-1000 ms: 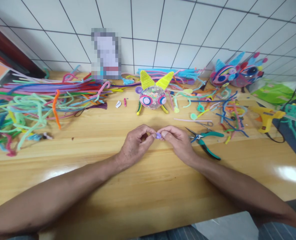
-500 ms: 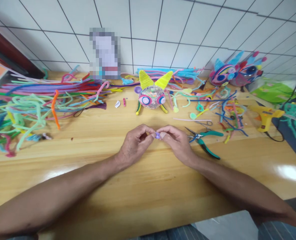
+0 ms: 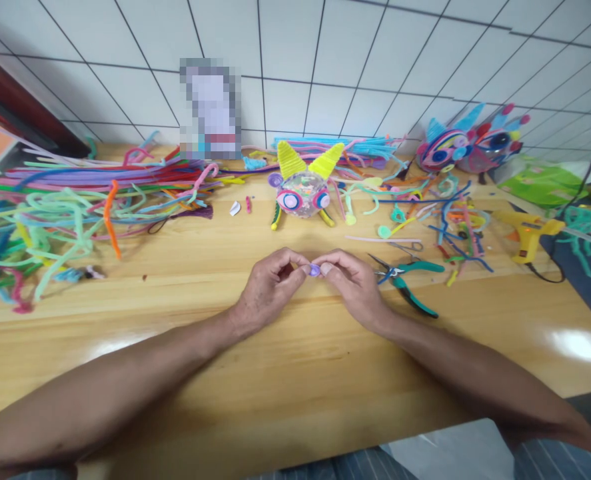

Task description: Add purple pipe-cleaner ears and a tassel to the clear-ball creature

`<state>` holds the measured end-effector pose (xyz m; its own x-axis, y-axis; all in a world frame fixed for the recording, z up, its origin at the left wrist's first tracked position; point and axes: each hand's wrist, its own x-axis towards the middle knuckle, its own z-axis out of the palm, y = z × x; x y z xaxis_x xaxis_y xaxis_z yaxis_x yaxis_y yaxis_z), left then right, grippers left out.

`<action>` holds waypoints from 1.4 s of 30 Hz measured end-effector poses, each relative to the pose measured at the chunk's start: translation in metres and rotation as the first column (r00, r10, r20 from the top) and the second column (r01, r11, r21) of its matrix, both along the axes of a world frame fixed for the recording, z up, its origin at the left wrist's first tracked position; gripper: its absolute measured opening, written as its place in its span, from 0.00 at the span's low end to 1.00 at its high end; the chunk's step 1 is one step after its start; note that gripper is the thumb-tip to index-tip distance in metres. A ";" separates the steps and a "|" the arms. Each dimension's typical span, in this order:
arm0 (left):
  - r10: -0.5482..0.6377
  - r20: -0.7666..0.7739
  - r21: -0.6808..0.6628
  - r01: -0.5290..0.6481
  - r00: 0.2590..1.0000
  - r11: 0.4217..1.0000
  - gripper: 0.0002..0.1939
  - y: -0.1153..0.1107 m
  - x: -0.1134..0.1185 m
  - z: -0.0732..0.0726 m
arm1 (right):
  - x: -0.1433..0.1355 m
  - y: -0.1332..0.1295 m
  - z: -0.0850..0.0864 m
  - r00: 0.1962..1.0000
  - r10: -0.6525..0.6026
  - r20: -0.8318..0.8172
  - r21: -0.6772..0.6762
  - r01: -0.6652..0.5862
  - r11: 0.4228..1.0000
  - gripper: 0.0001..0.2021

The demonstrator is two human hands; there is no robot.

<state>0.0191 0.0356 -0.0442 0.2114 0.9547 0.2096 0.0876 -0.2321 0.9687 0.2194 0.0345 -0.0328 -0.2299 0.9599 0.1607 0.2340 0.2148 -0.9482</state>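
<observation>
Between the fingertips of both hands is a small purple pipe-cleaner coil. My left hand pinches its left side, and my right hand pinches its right side; the fingers hide part of it. Just beyond the hands stands a clear round craft creature with yellow ears, pink-and-blue eyes and a purple coil at one side. Close to my right hand lie green-handled pliers, spread apart, with small scissors behind them.
Loose pipe cleaners heap up at the left. More scraps lie at the right, near a yellow glue gun with a cord. Two other craft creatures stand at the back right, by the tiled wall. A pixelated object leans there too.
Both hands stay in almost the same place. The purple coil has turned slightly between the fingertips and shows a little more of its round face.
</observation>
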 end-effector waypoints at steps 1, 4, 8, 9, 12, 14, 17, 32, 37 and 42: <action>0.000 0.000 -0.001 0.000 1.000 1.000 0.07 0.000 0.000 0.000 | 0.000 0.000 0.000 1.000 0.002 -0.003 0.003 -0.002 1.000 0.09; -0.003 0.000 -0.008 0.003 1.000 1.000 0.07 0.000 0.000 0.002 | 0.000 0.000 -0.001 1.000 0.004 -0.003 0.011 -0.004 1.000 0.09; 0.000 -0.003 -0.017 0.000 1.000 1.000 0.07 0.001 -0.001 0.002 | -0.001 0.000 -0.003 1.000 -0.006 0.005 0.010 0.006 1.000 0.06; 0.001 -0.004 -0.017 -0.001 1.000 1.000 0.07 0.001 -0.001 0.001 | -0.001 0.000 -0.003 1.000 -0.007 0.004 0.009 0.007 1.000 0.06; -0.006 -0.012 -0.006 0.006 1.000 1.000 0.07 0.001 -0.001 -0.001 | -0.001 0.001 -0.005 1.000 -0.008 0.002 0.016 0.008 1.000 0.04; -0.012 -0.016 0.020 0.012 1.000 1.000 0.07 0.000 0.000 -0.002 | 0.000 0.002 -0.006 1.000 -0.007 0.003 0.020 0.007 1.000 0.03; -0.013 -0.023 0.058 0.014 1.000 0.998 0.06 0.000 0.000 -0.003 | 0.000 0.002 -0.007 1.000 -0.014 0.004 0.026 0.014 1.000 0.03; -0.013 -0.017 0.018 0.013 1.000 1.000 0.06 0.000 0.000 -0.002 | -0.002 -0.001 -0.005 1.000 -0.006 -0.025 -0.045 0.005 0.999 0.05; -0.009 -0.004 0.032 0.009 1.000 0.999 0.06 0.000 0.000 -0.001 | -0.002 0.001 -0.004 1.000 -0.016 -0.023 -0.017 0.015 1.000 0.03; -0.014 -0.012 0.024 0.014 1.000 1.000 0.05 -0.001 0.000 0.000 | -0.002 0.001 -0.006 1.000 -0.012 -0.024 -0.031 0.011 0.999 0.03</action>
<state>0.0194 0.0349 -0.0446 0.2276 0.9463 0.2295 0.0958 -0.2563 0.9619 0.2172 0.0357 -0.0388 -0.2153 0.9670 0.1364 0.2131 0.1829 -0.9598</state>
